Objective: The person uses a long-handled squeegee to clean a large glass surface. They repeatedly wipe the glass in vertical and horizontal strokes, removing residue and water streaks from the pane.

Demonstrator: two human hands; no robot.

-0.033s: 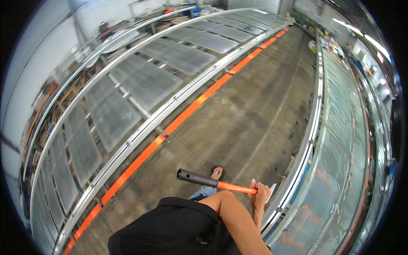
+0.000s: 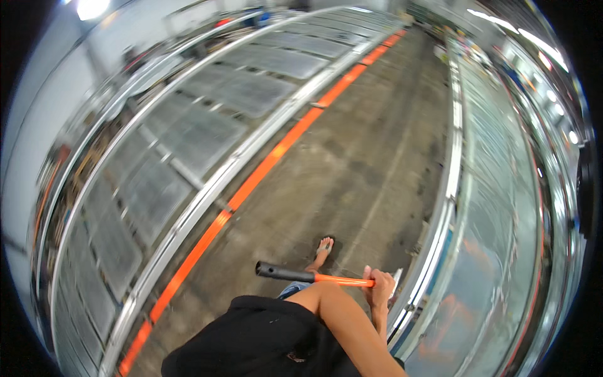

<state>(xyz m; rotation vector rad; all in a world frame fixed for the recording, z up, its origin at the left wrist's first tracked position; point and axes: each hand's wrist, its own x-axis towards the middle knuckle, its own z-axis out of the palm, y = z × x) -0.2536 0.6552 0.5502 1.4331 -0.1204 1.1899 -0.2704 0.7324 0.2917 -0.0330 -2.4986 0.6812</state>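
My right hand [image 2: 380,286] is closed around the orange shaft of a hand tool [image 2: 344,280], just left of the right-hand bench. The tool's thick black tubular end, with holes in it, points left across my body. A pale, flat, blade-like piece shows just past my fingers; I cannot make out whether it belongs to the tool. My left arm [image 2: 345,323] bends at the elbow across my black shirt, and its forearm runs out at the lower edge. My left hand is out of the picture.
A long metal frame [image 2: 207,195] holding grey panels runs along the left, edged by an orange rail [image 2: 257,173]. On the right stands a long bench [image 2: 490,207] topped with glass or film-like sheet. Between them lies a concrete floor [image 2: 352,157]; my sandalled foot [image 2: 324,246] is on it.
My foot has come further forward into view. The frame, rail and bench have shifted slightly left in the picture. My right hand keeps its hold on the tool.
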